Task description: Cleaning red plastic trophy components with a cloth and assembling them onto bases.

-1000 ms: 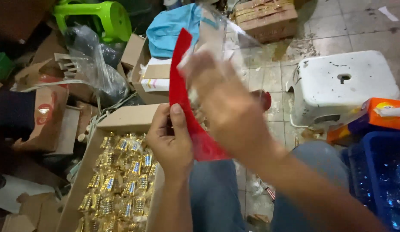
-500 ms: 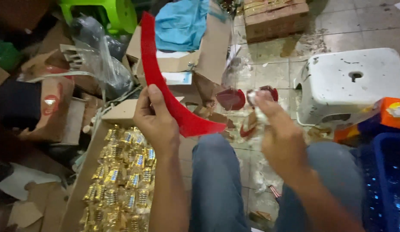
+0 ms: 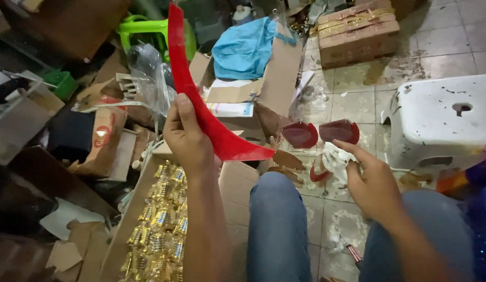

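Observation:
My left hand [image 3: 188, 137] grips a long curved red plastic strip [image 3: 201, 102] that stands upright, its pointed end toward the right. My right hand [image 3: 372, 180] is lower right, fingers apart and holding nothing, its fingertips close to two dark red curved pieces [image 3: 320, 132] lying on the tiled floor. A smaller red scrap [image 3: 319, 175] lies just left of that hand. My knees in blue jeans [image 3: 278, 230] fill the bottom of the view.
An open cardboard box of several gold ornaments [image 3: 159, 224] sits at lower left. A white plastic stool [image 3: 441, 120] stands at right. Behind are cardboard boxes [image 3: 358, 34], a blue cloth [image 3: 245, 49], a green stool [image 3: 143, 28] and clear plastic wrapping [image 3: 149, 78].
My right hand has let go of the red strip and dropped down to the right toward the floor pieces. My left hand has kept the strip raised.

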